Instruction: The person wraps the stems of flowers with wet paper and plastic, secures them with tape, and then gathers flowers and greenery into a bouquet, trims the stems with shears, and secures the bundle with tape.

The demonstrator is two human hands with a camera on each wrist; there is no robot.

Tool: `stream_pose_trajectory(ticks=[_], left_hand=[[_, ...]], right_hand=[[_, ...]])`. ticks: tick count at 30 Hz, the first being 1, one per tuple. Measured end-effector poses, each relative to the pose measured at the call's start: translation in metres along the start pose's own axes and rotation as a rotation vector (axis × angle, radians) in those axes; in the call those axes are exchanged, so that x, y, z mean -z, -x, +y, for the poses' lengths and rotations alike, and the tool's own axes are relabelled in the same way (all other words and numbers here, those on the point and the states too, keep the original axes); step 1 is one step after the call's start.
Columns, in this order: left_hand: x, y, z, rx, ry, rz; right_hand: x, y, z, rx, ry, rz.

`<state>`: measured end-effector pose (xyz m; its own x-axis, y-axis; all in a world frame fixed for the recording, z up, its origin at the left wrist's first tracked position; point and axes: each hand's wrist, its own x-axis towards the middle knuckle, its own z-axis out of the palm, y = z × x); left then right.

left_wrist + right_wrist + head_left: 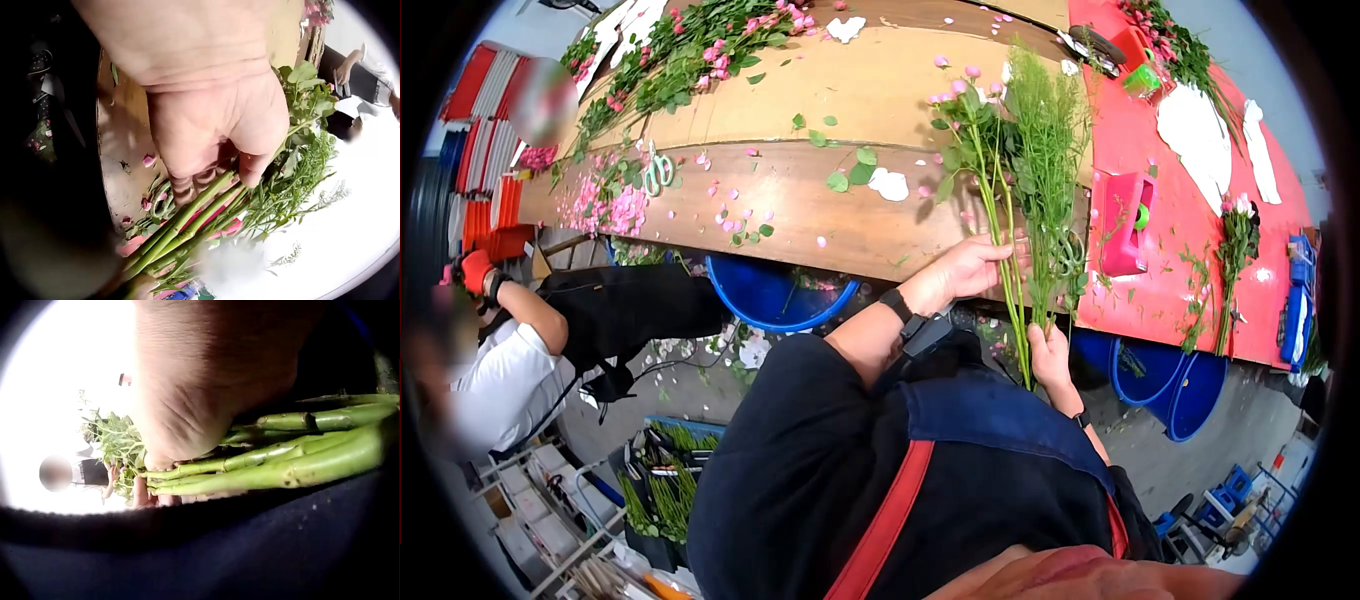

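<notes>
A bunch of pink roses (pixel 972 72) and feathery greenery (pixel 1040 110) is held upright in the head view, its heads over the table and its lower stems past the front edge. My left hand (pixel 968 270) holds the stems partway up. In the left wrist view, the green stems (pixel 181 231) pass between its thumb and fingers. Lower down, my right hand (pixel 1052 357) grips the bunch near the cut ends. Thick stem ends (pixel 281 459) stick out below that hand in the right wrist view, where most of its fingers are hidden.
Scissors (pixel 657 172) lie on the wooden table among petals. Cut roses (pixel 700 50) are heaped at the back left. A pink holder (pixel 1127 222) and a small bunch (pixel 1237 265) are on the red surface. Blue tubs (pixel 780 325) stand below the edge. Another person (pixel 520 370) is at left.
</notes>
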<state>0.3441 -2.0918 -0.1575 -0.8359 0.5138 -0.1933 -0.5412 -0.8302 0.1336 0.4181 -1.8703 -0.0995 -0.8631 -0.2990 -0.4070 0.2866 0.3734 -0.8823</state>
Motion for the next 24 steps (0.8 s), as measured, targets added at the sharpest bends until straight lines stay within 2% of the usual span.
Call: stream_pose_trajectory(ticks=[1, 5, 8, 10, 11, 14, 16, 18, 19, 21, 24], left_hand=[[-0.001, 0.004, 0.002, 0.006, 0.024, -0.008], [-0.026, 0.011, 0.009, 0.086, 0.135, -0.123], [-0.022, 0.01, 0.006, 0.026, 0.057, -0.095], [-0.024, 0.013, 0.005, -0.018, 0.022, -0.006], [-0.02, 0.01, 0.003, -0.048, 0.014, 0.035], [-0.018, 0.005, 0.004, -0.124, -0.025, 0.08], [-0.026, 0.004, 0.007, -0.176, -0.073, 0.089], [-0.034, 0.001, 0.007, -0.232, -0.132, 0.105], [-0.023, -0.006, 0.006, -0.226, -0.162, 0.055], [-0.023, -0.018, 0.006, -0.272, -0.155, 0.064], [-0.045, -0.028, 0.011, -0.298, -0.27, 0.065]], right_hand=[[0.0, 0.002, -0.006, -0.06, -0.02, -0.052], [-0.006, 0.0, -0.011, -0.061, -0.023, -0.144], [0.0, -0.009, 0.008, -0.038, 0.044, -0.179], [0.003, -0.01, -0.004, -0.065, 0.014, -0.237], [0.0, -0.013, 0.007, 0.077, -0.003, -0.23], [0.011, -0.022, 0.005, -0.077, -0.129, -0.333], [0.015, -0.033, -0.011, 0.066, -0.031, -0.468], [0.01, -0.034, -0.035, -0.209, -0.085, -0.376], [0.011, -0.037, -0.035, -0.251, -0.117, -0.366], [0.016, -0.048, -0.036, -0.335, -0.178, -0.35], [0.023, -0.063, -0.031, -0.251, -0.018, -0.208]])
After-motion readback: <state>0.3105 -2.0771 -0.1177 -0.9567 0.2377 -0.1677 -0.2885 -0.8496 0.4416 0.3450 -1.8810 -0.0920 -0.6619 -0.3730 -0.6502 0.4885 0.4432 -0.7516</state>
